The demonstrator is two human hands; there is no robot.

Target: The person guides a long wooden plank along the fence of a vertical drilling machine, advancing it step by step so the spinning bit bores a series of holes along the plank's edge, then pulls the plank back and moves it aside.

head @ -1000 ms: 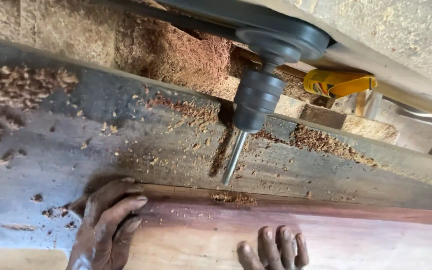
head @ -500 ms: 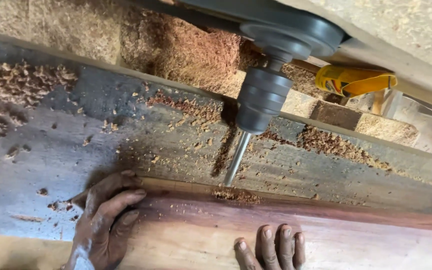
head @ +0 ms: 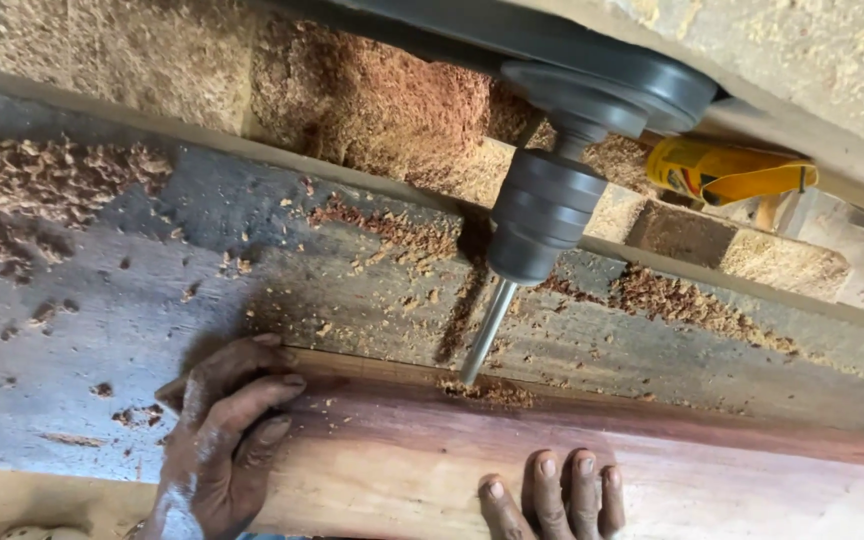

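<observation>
A long reddish wooden plank (head: 652, 470) lies across the grey machine table (head: 102, 310). My left hand (head: 222, 430) presses flat on the plank's left end, fingers spread over its far edge. My right hand (head: 557, 495) rests on the plank's near face, with only three fingers and a thumb showing at the bottom. A drill chuck (head: 542, 215) hangs from a dark machine head, and its bit (head: 484, 335) meets the plank's far edge, where fresh wood chips (head: 492, 390) pile up.
Heaps of sawdust (head: 352, 95) fill the space behind the table, and shavings (head: 42, 180) lie at the left. A yellow object (head: 727, 170) sits at the back right. A wooden rail (head: 252, 150) runs along the table's far side.
The view has shifted slightly. Both hands stay on the plank and the bit stays at its edge, with a few more chips around it.
</observation>
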